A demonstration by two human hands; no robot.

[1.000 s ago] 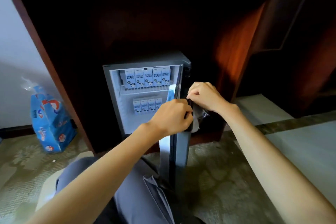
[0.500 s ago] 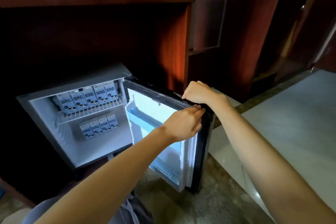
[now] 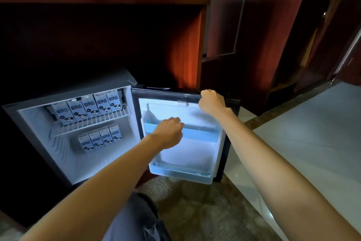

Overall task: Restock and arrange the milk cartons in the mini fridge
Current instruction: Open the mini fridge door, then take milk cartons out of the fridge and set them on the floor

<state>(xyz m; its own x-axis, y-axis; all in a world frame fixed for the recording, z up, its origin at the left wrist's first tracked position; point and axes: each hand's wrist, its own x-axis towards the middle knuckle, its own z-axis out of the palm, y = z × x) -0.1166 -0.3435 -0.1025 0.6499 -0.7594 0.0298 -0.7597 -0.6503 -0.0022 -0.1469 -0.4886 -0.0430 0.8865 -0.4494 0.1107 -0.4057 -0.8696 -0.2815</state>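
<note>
My right hand (image 3: 212, 102) grips the door (image 3: 195, 154) top, holding it open; my left hand (image 3: 170, 133) curls near its shelf (image 3: 203, 134), grip unclear.

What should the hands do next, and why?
Probably let the right hand release the door, since it stands wide open. The door's blue shelf by the left hand shows no cartons, while five milk cartons line the wire shelf and four lower cartons sit beneath, so restocking looks next.
</note>
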